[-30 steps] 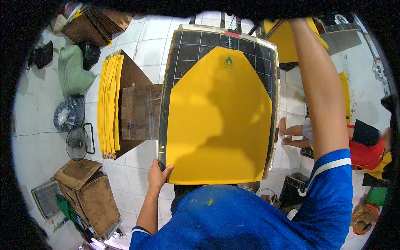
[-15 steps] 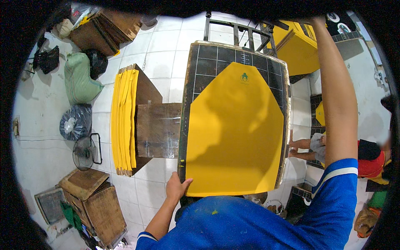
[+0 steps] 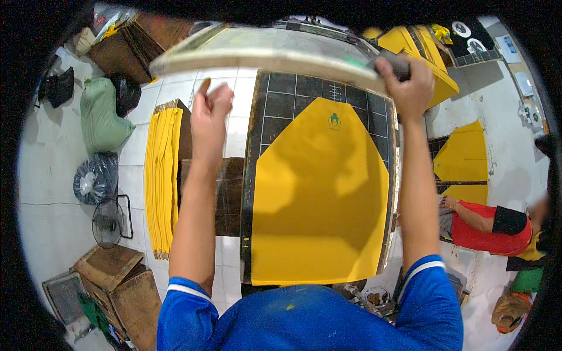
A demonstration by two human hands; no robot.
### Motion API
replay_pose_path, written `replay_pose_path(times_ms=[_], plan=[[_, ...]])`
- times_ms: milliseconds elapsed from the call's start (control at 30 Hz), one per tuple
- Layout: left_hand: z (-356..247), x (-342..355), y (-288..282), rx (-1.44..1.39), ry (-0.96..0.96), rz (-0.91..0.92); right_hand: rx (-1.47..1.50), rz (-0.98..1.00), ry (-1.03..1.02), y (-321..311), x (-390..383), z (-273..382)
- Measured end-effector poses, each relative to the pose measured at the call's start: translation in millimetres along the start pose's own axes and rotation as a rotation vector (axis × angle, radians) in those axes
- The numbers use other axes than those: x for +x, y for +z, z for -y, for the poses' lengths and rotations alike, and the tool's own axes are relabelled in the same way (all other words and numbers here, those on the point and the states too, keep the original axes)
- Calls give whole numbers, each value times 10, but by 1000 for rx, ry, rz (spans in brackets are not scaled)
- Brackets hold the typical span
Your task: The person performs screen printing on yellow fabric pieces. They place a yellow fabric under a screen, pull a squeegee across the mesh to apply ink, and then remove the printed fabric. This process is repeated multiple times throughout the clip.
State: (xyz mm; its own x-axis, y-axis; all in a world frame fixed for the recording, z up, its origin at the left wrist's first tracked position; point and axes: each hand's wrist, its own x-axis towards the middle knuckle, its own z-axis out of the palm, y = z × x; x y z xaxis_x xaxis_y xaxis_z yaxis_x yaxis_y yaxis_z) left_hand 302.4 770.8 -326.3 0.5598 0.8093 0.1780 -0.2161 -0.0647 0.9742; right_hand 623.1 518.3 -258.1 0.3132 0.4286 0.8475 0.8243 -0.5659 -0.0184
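A yellow cut panel (image 3: 319, 205) with a small green print near its far end lies flat on a black gridded board (image 3: 281, 88). Over the board's far edge, a framed printing screen (image 3: 281, 61) is tilted up, blurred by motion. My right hand (image 3: 413, 85) grips a dark grey block (image 3: 393, 65) at the screen's right corner; whether the block is part of the screen cannot be made out. My left hand (image 3: 211, 111) hangs in the air just below the screen's left part, slightly blurred, fingers apart and holding nothing.
On the left stands a stack of yellow panels (image 3: 161, 181) with brown boards between. Beyond it are a green sack (image 3: 105, 114), a fan (image 3: 108, 222) and a cardboard box (image 3: 132, 292). On the right, a person in red (image 3: 486, 228) sits near more yellow panels (image 3: 465, 155).
The screen has come into view, swinging over the far edge. My right hand has come down from the top with the grey block; my left hand has left the board's near left corner and moved forward.
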Motion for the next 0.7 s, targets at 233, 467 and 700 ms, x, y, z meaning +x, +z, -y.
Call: replay_pose_path(times_ms=[233, 467, 700], plan=[[1241, -257, -131, -128, -938, -406, 118, 969, 169, 368, -1276, 18], [1760, -406, -209, 346, -990, -324, 242, 1091, 95, 769, -1606, -155], [1873, -619, 147, 385, -922, -404, 243, 1010, 78, 609, -1872, -36]])
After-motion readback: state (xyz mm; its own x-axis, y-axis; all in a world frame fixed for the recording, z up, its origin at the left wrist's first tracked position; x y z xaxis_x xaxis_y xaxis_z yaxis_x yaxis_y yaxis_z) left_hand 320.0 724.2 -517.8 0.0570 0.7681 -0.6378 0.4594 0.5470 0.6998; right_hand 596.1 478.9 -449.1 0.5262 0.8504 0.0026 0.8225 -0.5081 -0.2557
